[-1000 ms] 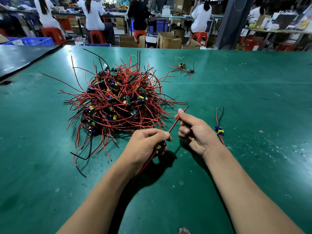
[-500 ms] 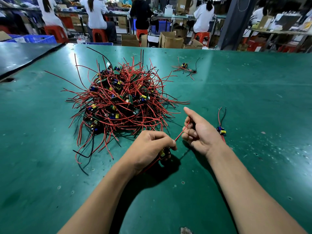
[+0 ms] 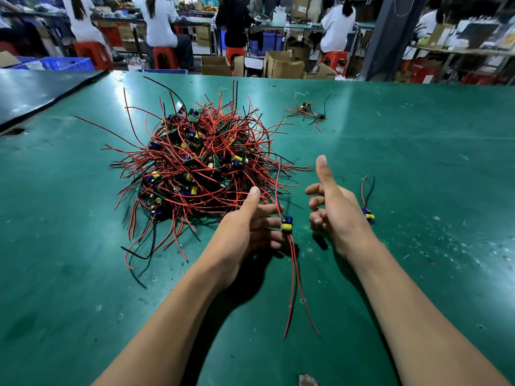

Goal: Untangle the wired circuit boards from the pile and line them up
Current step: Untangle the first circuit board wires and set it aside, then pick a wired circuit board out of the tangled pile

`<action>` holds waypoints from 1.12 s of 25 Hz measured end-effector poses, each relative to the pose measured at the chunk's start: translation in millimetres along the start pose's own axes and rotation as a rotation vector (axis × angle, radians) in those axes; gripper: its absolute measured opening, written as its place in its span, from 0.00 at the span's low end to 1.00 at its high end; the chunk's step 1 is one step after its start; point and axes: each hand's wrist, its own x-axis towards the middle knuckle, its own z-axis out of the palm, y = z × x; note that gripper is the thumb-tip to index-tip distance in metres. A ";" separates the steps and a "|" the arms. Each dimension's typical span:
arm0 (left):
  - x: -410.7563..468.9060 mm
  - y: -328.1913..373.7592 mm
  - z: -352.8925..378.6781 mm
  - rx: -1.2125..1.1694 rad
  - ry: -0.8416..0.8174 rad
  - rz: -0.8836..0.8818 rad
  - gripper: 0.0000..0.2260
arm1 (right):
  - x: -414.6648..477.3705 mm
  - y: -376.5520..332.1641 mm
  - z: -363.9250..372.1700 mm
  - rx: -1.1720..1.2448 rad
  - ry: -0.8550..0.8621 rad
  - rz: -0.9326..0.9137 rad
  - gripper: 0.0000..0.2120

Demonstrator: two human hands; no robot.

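Left hand point(image 3: 245, 227): fingers straight, board point(image 3: 287, 224) at fingertips; grip unclear.
Right hand point(image 3: 334, 213): loosely curled, empty.
Pile point(image 3: 200, 168): beyond left hand.

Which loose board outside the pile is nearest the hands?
The yellow-capped board at the fingertips of the left hand, between both hands; a second board lies beyond the right hand, a small tangle far back.

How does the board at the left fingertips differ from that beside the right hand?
The left board touches the left hand; the right board lies unheld. The left board's red wires trail toward the person; the right board's red and black wires point away. Both carry yellow and blue parts.
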 end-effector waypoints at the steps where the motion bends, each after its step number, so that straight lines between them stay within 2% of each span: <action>1: 0.5 -0.4 0.2 -0.004 -0.008 -0.005 0.27 | -2.7 0.1 1.2 -0.068 -0.052 -0.041 0.35; 4: 1.4 -1.2 -1.4 -0.003 -0.042 -0.002 0.30 | -11.6 1.0 5.9 -0.308 -0.283 -0.217 0.22; 6: 1.8 -1.5 -1.8 0.004 -0.085 -0.002 0.32 | -13.8 3.9 8.0 -0.474 -0.312 -0.332 0.14; 10: 1.2 -1.4 -0.3 0.030 -0.057 0.009 0.30 | -8.1 5.0 5.1 -0.522 -0.023 -0.506 0.07; 13: 0.6 -1.1 -0.4 0.052 -0.015 0.024 0.28 | 6.3 7.0 -12.8 -0.615 0.244 -0.469 0.05; 16: -0.4 0.2 -0.8 0.088 -0.015 0.038 0.27 | 15.7 12.4 -28.8 -0.688 0.332 -0.336 0.05; 19: 0.3 -0.7 -1.6 0.081 0.000 0.046 0.25 | 13.8 13.0 -27.4 -0.818 0.367 -0.355 0.08; 21: 1.7 -1.7 -2.8 0.054 0.017 0.048 0.24 | 7.7 10.2 -16.6 -0.750 0.308 -0.442 0.07; 23: 3.4 -2.5 -4.6 0.017 0.043 0.056 0.23 | 0.5 11.6 -1.0 -0.670 0.148 -0.477 0.08; 26: 4.9 -2.8 -8.4 -0.043 0.093 0.091 0.21 | -2.4 22.4 16.8 -0.812 -0.053 -0.486 0.15; 28: 4.8 -2.1 -10.6 -0.061 0.145 0.139 0.19 | 2.4 26.7 16.3 -0.903 -0.097 -0.423 0.21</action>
